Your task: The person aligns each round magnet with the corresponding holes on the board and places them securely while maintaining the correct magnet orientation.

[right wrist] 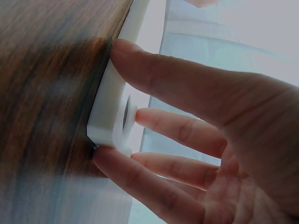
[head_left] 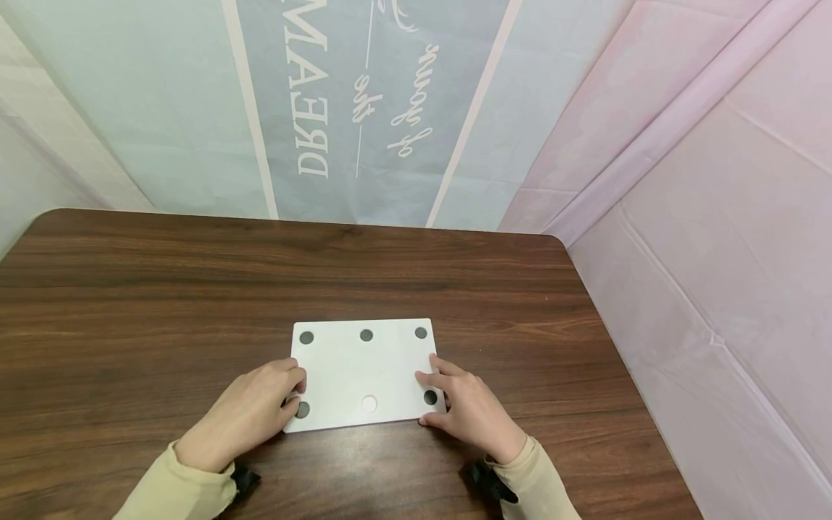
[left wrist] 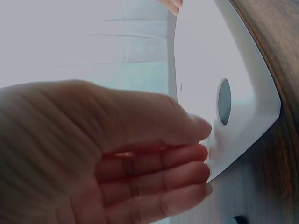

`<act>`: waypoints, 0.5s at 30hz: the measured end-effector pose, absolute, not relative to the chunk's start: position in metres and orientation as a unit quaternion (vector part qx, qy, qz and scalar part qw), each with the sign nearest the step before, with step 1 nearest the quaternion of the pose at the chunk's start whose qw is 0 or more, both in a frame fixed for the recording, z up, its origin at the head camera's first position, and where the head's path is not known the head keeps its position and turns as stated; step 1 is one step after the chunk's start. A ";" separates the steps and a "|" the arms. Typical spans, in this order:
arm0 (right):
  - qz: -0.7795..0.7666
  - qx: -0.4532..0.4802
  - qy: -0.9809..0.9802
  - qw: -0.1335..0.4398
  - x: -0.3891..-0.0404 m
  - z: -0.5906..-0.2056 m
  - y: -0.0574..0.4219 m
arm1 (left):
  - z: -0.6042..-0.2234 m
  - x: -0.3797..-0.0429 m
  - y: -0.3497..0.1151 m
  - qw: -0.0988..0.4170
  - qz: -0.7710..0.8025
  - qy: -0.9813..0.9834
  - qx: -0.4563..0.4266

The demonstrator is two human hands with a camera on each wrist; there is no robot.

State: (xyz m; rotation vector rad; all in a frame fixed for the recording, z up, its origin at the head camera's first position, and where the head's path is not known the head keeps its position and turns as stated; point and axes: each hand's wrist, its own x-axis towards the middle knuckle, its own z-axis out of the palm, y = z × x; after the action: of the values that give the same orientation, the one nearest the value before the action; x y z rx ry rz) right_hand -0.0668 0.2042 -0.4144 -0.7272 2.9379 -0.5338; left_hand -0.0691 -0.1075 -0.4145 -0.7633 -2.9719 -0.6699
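A flat white rectangular board lies on the brown table, with several dark round spots and one pale round spot along its long sides. At its left edge is my left hand, fingers curled and thumb close to the dark spot near the front left corner. The left wrist view shows the thumb and fingertips right at the board's edge. My right hand grips the front right corner. Its thumb presses the front edge, while the other fingers spread over the top and round the right side, by a dark spot.
The wood-grain table has rounded far corners. Behind it hangs a pale blue and grey cloth with mirrored lettering. A pinkish white cloth closes off the right side. Dark straps sit at both wrists, by beige sleeves.
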 end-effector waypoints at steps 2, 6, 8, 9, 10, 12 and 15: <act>-0.173 -0.237 0.955 0.033 -0.067 -0.414 0.204 | -0.414 -0.069 -0.108 0.005 -0.207 -0.951 -0.231; -0.172 -0.237 0.955 0.032 -0.067 -0.414 0.204 | -0.414 -0.069 -0.109 0.015 -0.200 -0.958 -0.205; -0.171 -0.238 0.955 0.032 -0.067 -0.414 0.204 | -0.413 -0.069 -0.110 0.018 -0.199 -0.961 -0.191; -0.171 -0.238 0.955 0.032 -0.067 -0.414 0.204 | -0.413 -0.069 -0.110 0.017 -0.198 -0.963 -0.184; -0.172 -0.238 0.955 0.032 -0.067 -0.414 0.204 | -0.412 -0.069 -0.111 0.015 -0.198 -0.964 -0.177; -0.172 -0.238 0.955 0.033 -0.067 -0.414 0.204 | -0.411 -0.069 -0.112 0.007 -0.195 -0.967 -0.164; -0.175 -0.237 0.955 0.035 -0.067 -0.414 0.204 | -0.410 -0.069 -0.114 -0.008 -0.188 -0.971 -0.151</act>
State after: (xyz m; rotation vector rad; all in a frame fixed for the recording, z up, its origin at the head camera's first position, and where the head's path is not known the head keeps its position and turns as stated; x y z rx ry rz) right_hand -0.0669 0.2037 -0.4139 -0.7273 2.9364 -0.5371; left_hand -0.0689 -0.1142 -0.4097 -0.4763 -3.0648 -0.5929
